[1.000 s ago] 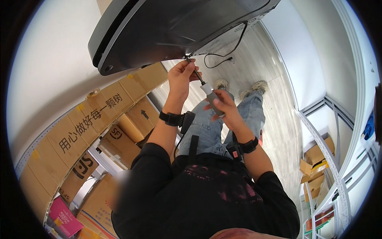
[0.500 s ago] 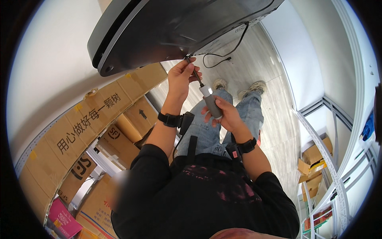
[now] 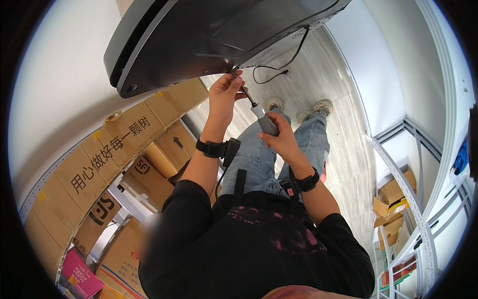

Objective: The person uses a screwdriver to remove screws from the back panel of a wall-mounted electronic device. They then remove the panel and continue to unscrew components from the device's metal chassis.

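My right hand is closed round the grey handle of a screwdriver, which slants up and to the left. The fingers of my left hand pinch the shaft close to its tip. That tip meets the lower edge of a large dark appliance housing with a glossy curved side and a grey rim. What sits at the very tip is hidden by my left fingers and too small to tell. A black cable hangs from the housing and ends in a plug.
On the left, a shelf faced with flattened cardboard holds several cartons and a pink box. White perforated metal racking with opened cartons stands on the right. Pale wood-look flooring lies below, under my feet.
My right hand has shifted its grip, its fingers now wrapped more closely round the handle. The left hand has stayed on the shaft. The housing appears slightly further left.
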{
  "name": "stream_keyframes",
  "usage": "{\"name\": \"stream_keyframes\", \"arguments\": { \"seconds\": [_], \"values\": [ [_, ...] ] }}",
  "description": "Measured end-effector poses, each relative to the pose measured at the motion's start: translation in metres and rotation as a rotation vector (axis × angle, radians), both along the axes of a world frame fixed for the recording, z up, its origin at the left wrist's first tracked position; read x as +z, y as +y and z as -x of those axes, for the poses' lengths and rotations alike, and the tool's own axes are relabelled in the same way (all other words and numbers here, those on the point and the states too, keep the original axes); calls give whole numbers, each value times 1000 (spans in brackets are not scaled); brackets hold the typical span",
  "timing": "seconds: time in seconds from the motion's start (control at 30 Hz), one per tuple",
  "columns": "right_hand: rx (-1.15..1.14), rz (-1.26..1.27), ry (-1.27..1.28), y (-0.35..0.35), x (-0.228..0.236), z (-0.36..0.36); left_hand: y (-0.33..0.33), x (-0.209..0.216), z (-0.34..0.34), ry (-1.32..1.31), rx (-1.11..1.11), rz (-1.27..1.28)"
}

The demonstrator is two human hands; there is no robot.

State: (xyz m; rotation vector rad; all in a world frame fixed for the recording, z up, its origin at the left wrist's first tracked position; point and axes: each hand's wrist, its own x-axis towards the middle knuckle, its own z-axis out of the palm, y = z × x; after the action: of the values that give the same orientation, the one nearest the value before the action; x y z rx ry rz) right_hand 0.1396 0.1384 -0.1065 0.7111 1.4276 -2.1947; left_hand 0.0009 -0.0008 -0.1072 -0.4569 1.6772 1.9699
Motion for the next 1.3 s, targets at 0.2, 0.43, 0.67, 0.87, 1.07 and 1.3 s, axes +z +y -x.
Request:
{"name": "stream_keyframes", "arguments": {
  "seconds": [0.2, 0.43, 0.67, 0.87, 1.07, 1.3],
  "values": [
    [-28, -7, 3, 3, -6, -8, -1, 5, -3, 20, -44, 0],
    [-5, -25, 19, 46, -2, -34, 19, 24, -11, 152, -224, 31],
    [-85, -61, 40, 125, 71, -70, 101, 79, -24, 233, -401, -90],
    [-311, -145, 89, 193, 156, -105, 205, 141, -23, 248, -617, -296],
    [-573, -137, 218, 278, 178, -153, 338, 195, -34, 456, -903, -239],
    [-665, -155, 239, 362, 171, -182, 448, 201, -35, 476, -784, -157]
  ]
}}
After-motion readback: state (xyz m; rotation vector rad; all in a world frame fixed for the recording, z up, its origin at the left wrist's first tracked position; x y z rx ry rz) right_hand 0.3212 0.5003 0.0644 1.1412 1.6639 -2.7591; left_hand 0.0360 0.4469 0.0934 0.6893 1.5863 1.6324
